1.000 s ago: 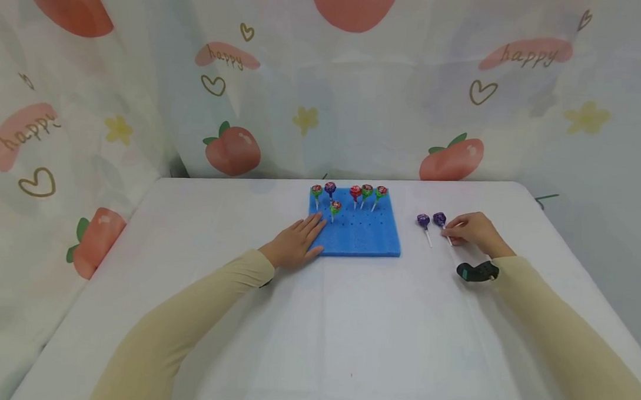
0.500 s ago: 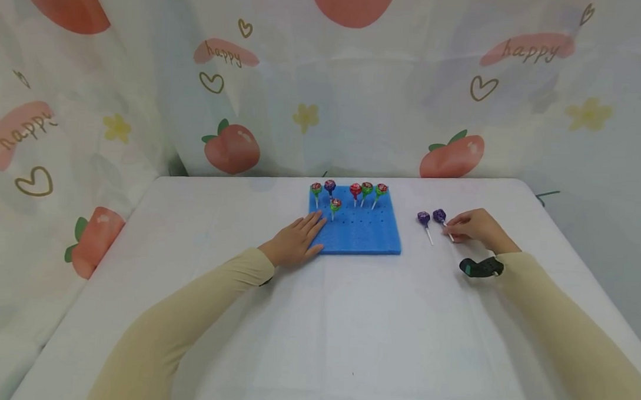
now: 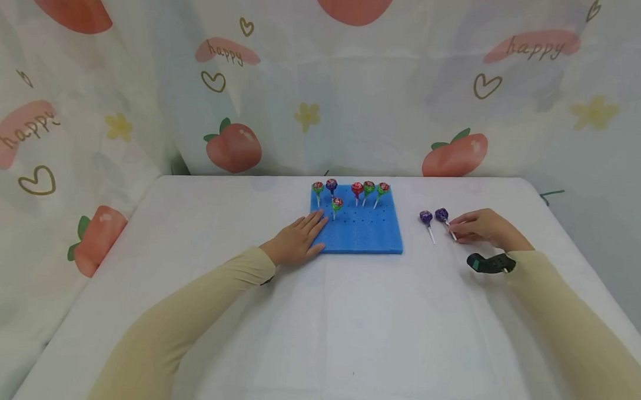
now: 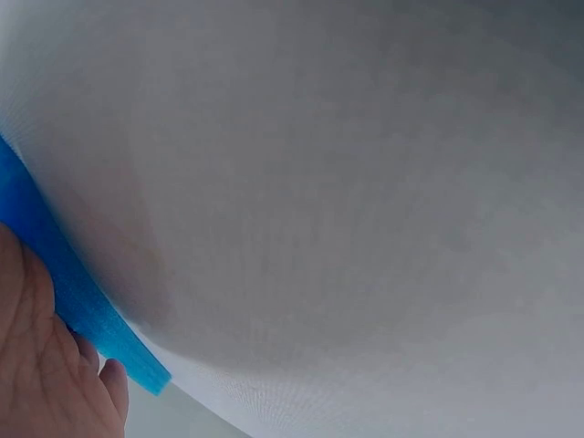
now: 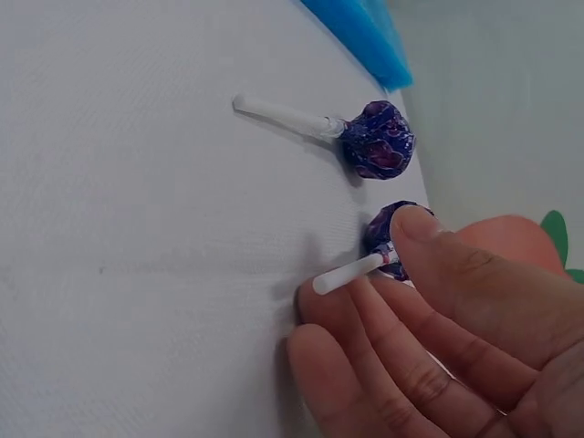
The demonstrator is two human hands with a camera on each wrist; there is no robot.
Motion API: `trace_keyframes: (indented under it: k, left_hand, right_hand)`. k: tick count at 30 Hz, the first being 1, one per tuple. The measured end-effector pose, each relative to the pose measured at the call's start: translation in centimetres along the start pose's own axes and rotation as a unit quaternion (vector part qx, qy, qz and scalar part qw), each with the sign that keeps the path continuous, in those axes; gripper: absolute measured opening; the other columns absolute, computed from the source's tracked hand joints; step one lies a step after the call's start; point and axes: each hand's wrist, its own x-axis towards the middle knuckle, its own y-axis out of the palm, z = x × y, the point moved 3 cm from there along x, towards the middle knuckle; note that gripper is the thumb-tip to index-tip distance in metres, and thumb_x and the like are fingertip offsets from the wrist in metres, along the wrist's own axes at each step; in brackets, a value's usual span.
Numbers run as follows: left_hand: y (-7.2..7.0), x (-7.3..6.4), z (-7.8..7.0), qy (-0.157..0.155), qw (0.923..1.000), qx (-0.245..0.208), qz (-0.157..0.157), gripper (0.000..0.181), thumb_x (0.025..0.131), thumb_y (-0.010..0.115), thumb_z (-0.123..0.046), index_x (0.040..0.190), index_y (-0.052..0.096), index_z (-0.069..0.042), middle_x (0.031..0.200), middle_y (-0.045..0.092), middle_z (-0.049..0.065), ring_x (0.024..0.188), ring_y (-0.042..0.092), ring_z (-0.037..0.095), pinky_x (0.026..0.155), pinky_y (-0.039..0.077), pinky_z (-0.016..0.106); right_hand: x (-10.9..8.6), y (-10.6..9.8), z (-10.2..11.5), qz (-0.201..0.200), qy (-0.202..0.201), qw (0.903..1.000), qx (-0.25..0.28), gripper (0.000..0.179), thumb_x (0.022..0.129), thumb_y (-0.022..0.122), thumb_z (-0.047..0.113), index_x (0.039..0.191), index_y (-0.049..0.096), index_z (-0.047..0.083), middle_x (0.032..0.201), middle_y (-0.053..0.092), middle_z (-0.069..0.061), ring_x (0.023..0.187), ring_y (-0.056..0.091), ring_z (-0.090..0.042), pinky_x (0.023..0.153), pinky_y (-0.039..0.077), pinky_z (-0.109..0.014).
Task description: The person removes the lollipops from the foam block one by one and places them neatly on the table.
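My right hand [image 3: 484, 226] is at the right of the table, its thumb and fingers round the stick of a purple-wrapped lollipop [image 5: 351, 272]. In the right wrist view the thumb [image 5: 438, 242] overlaps the wrapped head, and the white stick crosses in front of the fingers. Beside it lies a second purple lollipop [image 3: 425, 217] with its stick towards me. My left hand [image 3: 295, 237] rests flat with fingers spread on the left edge of a blue foam board [image 3: 367, 240]. Several red, green and purple lollipops, such as a green one [image 3: 337, 204], stand upright in the board's holes.
A white cloth [image 3: 316, 329] covers the table. Behind and to the left hangs a printed curtain [image 3: 366, 119] with peaches, hearts and flowers. A dark wrist device [image 3: 490, 263] sits under the right cuff.
My right hand has shifted slightly right along the stick, which now shows more plainly. Both loose lollipops and the left hand stay in place; the view has shifted a little.
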Motion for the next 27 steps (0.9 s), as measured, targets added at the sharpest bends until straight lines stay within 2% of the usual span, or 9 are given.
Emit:
trace_keyframes:
  k: [6,12,18,21,27]
  left_hand:
    - [0.0,0.0,0.0,0.007,0.9999,-0.004,-0.009,0.067,0.101,0.03,-0.044,0.151,0.013,-0.003,0.159,0.008,0.016,0.147,0.01,0.028,0.118,0.02,0.042]
    - [-0.1,0.0,0.0,0.01,0.9999,-0.002,-0.01,0.066,0.101,0.029,-0.044,0.151,0.012,-0.002,0.158,0.008,0.016,0.147,0.011,0.028,0.118,0.02,0.042]
    - [-0.1,-0.1,0.0,0.007,0.9999,-0.006,-0.008,0.067,0.101,0.029,-0.044,0.151,0.012,-0.003,0.159,0.008,0.016,0.147,0.01,0.028,0.118,0.02,0.04]
    - [-0.2,-0.2,0.0,0.008,0.9999,-0.003,-0.006,0.066,0.101,0.029,-0.044,0.151,0.012,-0.003,0.159,0.007,0.016,0.147,0.01,0.028,0.118,0.019,0.04]
    - [-0.3,-0.2,-0.1,0.0,0.9999,-0.01,0.004,0.067,0.101,0.028,-0.045,0.151,0.01,-0.004,0.159,0.005,0.014,0.148,0.008,0.027,0.119,0.017,0.039]
  right_hand:
    - [-0.4,-0.5,0.2,0.023,0.008,0.9997,-0.001,0.059,0.09,0.063,0.03,0.13,0.046,-0.01,0.089,0.069,0.004,0.081,0.066,-0.01,0.079,0.056,-0.025]
    - [-1.4,-1.4,1.5,0.013,-0.019,0.9989,-0.042,0.059,0.088,0.066,0.032,0.127,0.05,-0.009,0.099,0.072,-0.004,0.09,0.069,-0.015,0.088,0.054,-0.037]
    - [-1.5,-1.5,5.0,0.005,-0.067,0.996,-0.059,0.054,0.092,0.06,0.028,0.128,0.048,-0.011,0.115,0.066,-0.02,0.101,0.067,-0.026,0.092,0.051,-0.044]
    - [-1.4,-0.9,7.2,0.011,-0.092,0.9935,-0.066,0.055,0.092,0.06,0.029,0.128,0.048,-0.01,0.121,0.062,-0.023,0.106,0.065,-0.029,0.093,0.05,-0.044]
    - [-1.1,1.1,10.8,0.025,-0.128,0.9896,-0.06,0.053,0.093,0.059,0.03,0.128,0.05,-0.009,0.123,0.061,-0.025,0.109,0.064,-0.032,0.093,0.051,-0.043]
